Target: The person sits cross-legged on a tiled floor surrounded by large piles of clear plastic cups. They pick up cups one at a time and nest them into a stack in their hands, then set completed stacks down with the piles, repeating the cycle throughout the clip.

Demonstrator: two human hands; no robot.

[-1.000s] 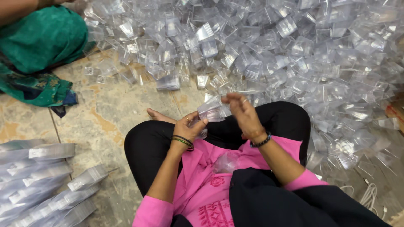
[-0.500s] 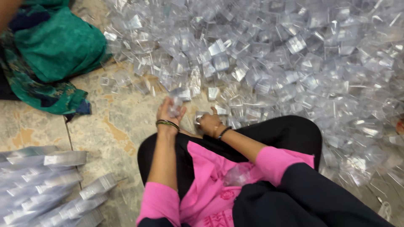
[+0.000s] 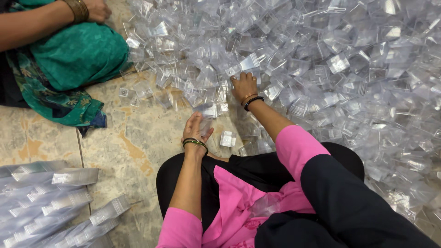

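I sit cross-legged on a stone floor in front of a big heap of small clear plastic boxes (image 3: 321,59). My left hand (image 3: 195,131) holds one clear plastic box (image 3: 206,118) just above the floor near my knee. My right hand (image 3: 243,86) reaches forward, palm down, onto the near edge of the heap, fingers resting among the boxes; whether it grips one I cannot tell. Another clear piece (image 3: 265,205) lies in my lap on the pink cloth.
Another person in green cloth (image 3: 69,59) sits at the upper left, one hand (image 3: 94,9) near the heap. Stacked rows of clear boxes (image 3: 50,206) lie at the lower left. Loose boxes (image 3: 228,138) dot the marbled floor (image 3: 133,138).
Both hands have left my lap. The right hand has stretched out into the heap, and the left hand has moved forward with a clear box.
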